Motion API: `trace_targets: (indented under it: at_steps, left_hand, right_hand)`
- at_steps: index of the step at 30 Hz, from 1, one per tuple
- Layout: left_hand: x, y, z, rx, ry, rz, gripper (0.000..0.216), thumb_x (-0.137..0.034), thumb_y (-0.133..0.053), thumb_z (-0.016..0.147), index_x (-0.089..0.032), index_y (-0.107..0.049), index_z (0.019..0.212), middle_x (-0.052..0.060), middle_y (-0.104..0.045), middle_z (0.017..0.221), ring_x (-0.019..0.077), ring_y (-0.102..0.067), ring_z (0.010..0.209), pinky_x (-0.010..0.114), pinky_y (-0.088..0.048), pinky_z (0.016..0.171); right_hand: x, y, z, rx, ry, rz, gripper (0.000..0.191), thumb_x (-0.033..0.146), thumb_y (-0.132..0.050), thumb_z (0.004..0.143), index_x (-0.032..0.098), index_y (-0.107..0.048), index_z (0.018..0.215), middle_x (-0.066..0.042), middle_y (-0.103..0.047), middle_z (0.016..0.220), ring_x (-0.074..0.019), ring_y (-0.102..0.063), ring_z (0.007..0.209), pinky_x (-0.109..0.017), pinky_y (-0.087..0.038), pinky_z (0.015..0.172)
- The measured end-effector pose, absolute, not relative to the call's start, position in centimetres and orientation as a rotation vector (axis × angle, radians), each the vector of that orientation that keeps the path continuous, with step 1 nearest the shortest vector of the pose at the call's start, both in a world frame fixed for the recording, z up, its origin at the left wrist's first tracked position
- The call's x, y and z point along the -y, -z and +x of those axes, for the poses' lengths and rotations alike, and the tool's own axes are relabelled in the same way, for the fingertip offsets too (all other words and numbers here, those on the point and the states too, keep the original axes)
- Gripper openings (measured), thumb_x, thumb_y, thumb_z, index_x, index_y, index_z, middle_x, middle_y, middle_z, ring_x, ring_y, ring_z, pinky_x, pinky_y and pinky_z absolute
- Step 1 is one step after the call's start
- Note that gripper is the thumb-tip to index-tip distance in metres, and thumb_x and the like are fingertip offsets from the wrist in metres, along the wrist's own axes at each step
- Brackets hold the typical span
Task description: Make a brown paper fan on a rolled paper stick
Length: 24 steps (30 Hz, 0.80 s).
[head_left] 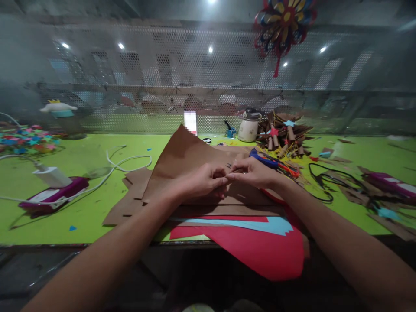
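Observation:
My left hand [206, 180] and my right hand [251, 171] meet at the middle of the table, fingertips pinched close together. Between them is a small, thin brownish piece, largely covered by the fingers, so I cannot make out its kind. Beneath both hands lies a large sheet of brown paper [172, 167], its far left corner curling upward. More brown paper sheets [121, 212] spread out under it. Close beyond my right hand is a tool with a blue handle [264, 159]. Red paper [260, 253] and strips of light blue paper [273, 224] stick out at the near side.
Behind stand a heap of rolled brown paper pieces [282, 134], a pale lidded jug [248, 128] and a phone-like bright screen [190, 121]. Purple power strips [73, 187] and cables lie at both sides. Colourful paper stars [30, 139] are piled far left. A perforated screen [156, 78] borders the back.

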State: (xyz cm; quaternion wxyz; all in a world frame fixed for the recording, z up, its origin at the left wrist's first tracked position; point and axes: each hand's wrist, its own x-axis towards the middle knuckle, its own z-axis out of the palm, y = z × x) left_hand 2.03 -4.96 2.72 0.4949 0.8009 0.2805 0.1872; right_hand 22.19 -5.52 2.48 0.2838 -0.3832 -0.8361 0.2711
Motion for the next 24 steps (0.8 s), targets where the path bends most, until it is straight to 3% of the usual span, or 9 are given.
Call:
trace_targets:
  at_steps: [5, 12, 20, 24]
  left_hand:
    - [5.2, -3.1, 1.7, -0.781, -0.504, 2.088, 0.035, -0.046, -0.05, 0.082, -0.014, -0.064, 0.087, 0.004, -0.064, 0.08, 0.0158, -0.056, 0.074, 0.025, -0.04, 0.064]
    - [4.5, -2.5, 1.3, -0.809, -0.436, 1.857, 0.036, -0.05, -0.056, 0.077, -0.014, -0.062, 0.077, 0.0, -0.053, 0.058, 0.0102, -0.044, 0.052, 0.024, -0.032, 0.05]
    - [4.4, -2.7, 1.5, -0.656, -0.436, 1.648, 0.021, -0.034, -0.061, 0.076, -0.015, -0.059, 0.084, 0.0, -0.055, 0.061, 0.0103, -0.049, 0.054, 0.025, -0.037, 0.055]
    - [4.2, -2.2, 1.6, -0.677, -0.445, 1.504, 0.02, -0.028, -0.065, 0.073, -0.015, -0.058, 0.086, 0.001, -0.058, 0.066, 0.0117, -0.054, 0.059, 0.026, -0.04, 0.058]
  right_hand:
    - [5.2, -2.2, 22.3, 2.201, -0.775, -1.046, 0.031, 0.039, -0.057, 0.079, 0.01, -0.066, 0.074, 0.0, -0.055, 0.06, -0.0097, -0.044, 0.055, -0.022, -0.03, 0.049]
    - [4.8, -2.1, 22.3, 1.794, -1.003, -1.06, 0.028, 0.038, -0.072, 0.065, 0.013, -0.06, 0.061, 0.004, -0.05, 0.05, -0.0076, -0.04, 0.047, -0.022, -0.028, 0.046]
    - [3.8, -1.4, 23.3, 1.482, -1.251, -0.927, 0.032, 0.039, -0.075, 0.063, 0.014, -0.055, 0.058, 0.004, -0.049, 0.051, -0.0061, -0.041, 0.045, -0.022, -0.03, 0.046]
    - [3.6, -1.4, 23.4, 1.372, -1.313, -0.923, 0.033, 0.045, -0.07, 0.069, 0.014, -0.059, 0.065, 0.001, -0.055, 0.058, -0.0079, -0.049, 0.052, -0.021, -0.038, 0.051]
